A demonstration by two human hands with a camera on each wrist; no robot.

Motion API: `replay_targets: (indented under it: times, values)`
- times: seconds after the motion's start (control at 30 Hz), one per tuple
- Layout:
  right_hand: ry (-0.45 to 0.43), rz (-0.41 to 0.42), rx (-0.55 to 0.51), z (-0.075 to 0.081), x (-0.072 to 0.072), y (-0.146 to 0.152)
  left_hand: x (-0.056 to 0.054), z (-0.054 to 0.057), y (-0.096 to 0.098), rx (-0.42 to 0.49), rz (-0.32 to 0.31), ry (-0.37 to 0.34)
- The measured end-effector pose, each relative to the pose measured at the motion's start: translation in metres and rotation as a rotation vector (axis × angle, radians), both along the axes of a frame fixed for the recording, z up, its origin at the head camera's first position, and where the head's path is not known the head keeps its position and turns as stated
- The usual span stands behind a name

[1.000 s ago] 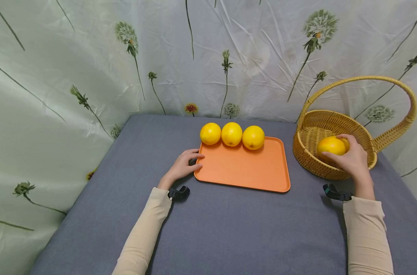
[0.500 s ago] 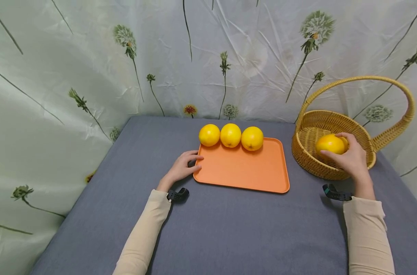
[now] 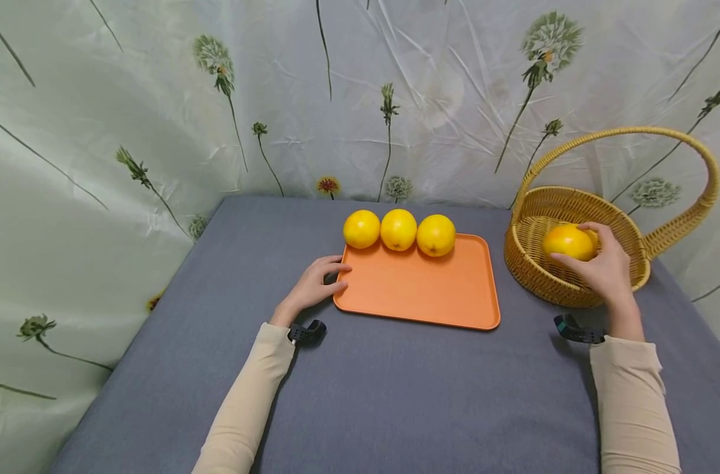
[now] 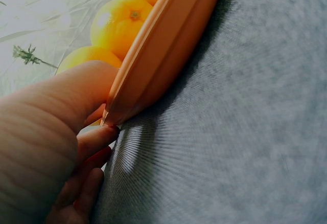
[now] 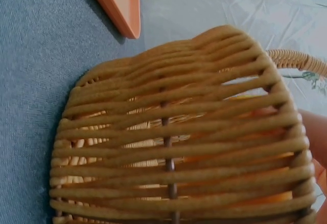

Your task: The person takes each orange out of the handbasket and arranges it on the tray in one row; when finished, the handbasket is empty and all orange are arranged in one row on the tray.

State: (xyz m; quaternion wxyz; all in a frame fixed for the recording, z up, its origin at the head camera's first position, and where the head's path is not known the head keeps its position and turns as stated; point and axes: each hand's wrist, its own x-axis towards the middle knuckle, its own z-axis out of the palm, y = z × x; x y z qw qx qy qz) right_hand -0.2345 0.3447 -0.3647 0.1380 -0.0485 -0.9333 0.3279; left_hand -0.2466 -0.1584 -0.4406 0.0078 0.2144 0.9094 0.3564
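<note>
My right hand (image 3: 609, 268) reaches into the wicker basket (image 3: 528, 273) and holds an orange (image 3: 568, 241) between thumb and fingers. A sliver of yellow-orange shows behind that fruit. In the right wrist view the basket's woven wall (image 5: 168, 132) hides most of the hand and fruit. At the left side of the orange tray (image 3: 419, 293), my left hand (image 3: 312, 284) pinches the rim, thumb over the edge and fingers below, as the left wrist view shows. Three oranges, a left one (image 3: 361, 229), a middle one (image 3: 398, 230) and a right one (image 3: 436, 235), line the tray's far edge.
The basket's tall handle (image 3: 623, 131) arches over its opening. Grey cloth (image 3: 431, 388) covers the table, and a flower-printed curtain (image 3: 454, 151) hangs right behind it. Each wrist wears a black strap, one on the left (image 3: 307, 332) and one on the right (image 3: 579, 330).
The right hand and its orange have shifted slightly up and left within the basket. The left hand stays at the tray's rim, and the three oranges there keep their places.
</note>
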Motion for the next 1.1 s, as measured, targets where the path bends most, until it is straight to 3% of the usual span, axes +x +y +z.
replay_targets:
  times: [1.1]
  values:
    - [0.158,0.014,-0.097,-0.003,-0.005,-0.028,-0.001,0.001,0.0,-0.006,0.011,-0.016]
